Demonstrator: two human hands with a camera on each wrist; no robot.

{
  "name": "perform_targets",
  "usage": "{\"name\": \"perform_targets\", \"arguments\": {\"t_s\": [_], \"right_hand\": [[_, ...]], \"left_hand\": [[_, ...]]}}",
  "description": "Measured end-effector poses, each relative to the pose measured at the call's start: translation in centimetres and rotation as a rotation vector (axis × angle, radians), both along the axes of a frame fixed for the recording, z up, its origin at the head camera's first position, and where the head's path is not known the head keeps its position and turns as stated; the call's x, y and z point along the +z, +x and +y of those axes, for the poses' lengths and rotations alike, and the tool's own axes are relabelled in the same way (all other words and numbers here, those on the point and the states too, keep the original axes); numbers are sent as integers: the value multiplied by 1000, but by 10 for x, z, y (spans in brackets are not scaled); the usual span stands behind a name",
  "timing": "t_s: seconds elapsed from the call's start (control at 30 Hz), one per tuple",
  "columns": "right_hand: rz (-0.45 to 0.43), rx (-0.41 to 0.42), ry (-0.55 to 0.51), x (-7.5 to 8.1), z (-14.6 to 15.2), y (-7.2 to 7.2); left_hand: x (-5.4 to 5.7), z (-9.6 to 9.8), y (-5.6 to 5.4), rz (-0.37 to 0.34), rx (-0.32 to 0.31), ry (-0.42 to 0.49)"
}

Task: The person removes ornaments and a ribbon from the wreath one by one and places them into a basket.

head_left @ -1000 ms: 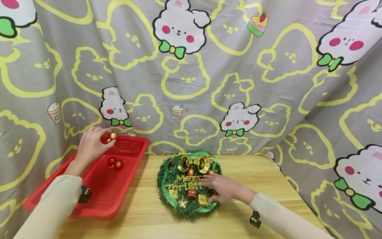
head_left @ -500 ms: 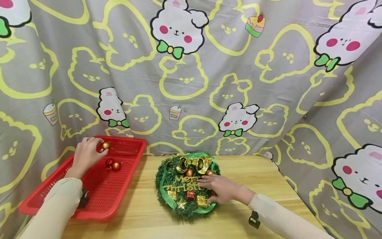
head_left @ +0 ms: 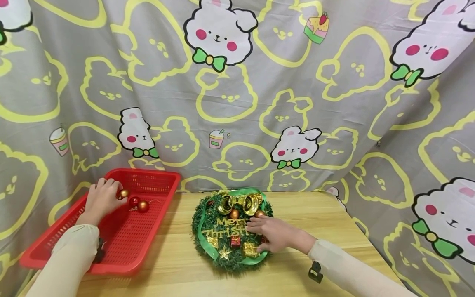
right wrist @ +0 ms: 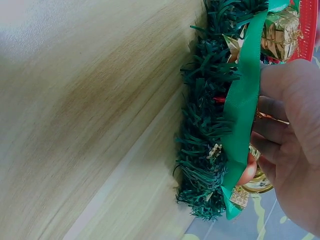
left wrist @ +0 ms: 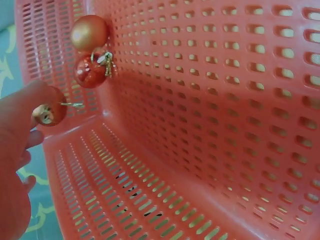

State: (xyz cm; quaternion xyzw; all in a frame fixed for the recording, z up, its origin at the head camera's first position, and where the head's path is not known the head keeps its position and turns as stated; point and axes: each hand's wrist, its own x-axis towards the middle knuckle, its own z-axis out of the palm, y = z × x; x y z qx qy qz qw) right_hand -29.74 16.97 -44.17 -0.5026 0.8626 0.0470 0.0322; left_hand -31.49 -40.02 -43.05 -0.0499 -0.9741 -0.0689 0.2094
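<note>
My left hand [head_left: 102,200] pinches a gold Christmas ball [head_left: 123,193] low inside the red plastic basket [head_left: 122,239]. In the left wrist view that ball [left wrist: 50,107] shows its cap and a short string. Close to it lie a shiny red ball [left wrist: 90,71] and a matte orange-gold ball [left wrist: 90,32]. My right hand [head_left: 276,234] rests on the right side of a green Christmas wreath [head_left: 224,240], fingers extended over its lettering. Gold bells [head_left: 252,205], small gift boxes, a star and a green ribbon [right wrist: 245,95] decorate the wreath.
The basket stands at the left of a wooden table [head_left: 308,218], the wreath at its middle. A grey curtain [head_left: 237,165] with cartoon animals hangs close behind the table and along its sides.
My left hand has lowered the gold ball into the basket, moving down and left. The right hand stays on the wreath.
</note>
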Motion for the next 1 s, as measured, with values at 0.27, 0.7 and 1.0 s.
{"name": "perform_targets", "arguments": {"t_s": [0.27,0.7,1.0], "right_hand": [[4,7,-5,4,-1,1],[16,5,2,2,-1,2],[29,12,2,2,-1,2]], "left_hand": [[-8,-3,-2,-51,-61,-99],[-18,2,-2,-77,-78,-204],[-17,4,2,-105,-73,-219]]}}
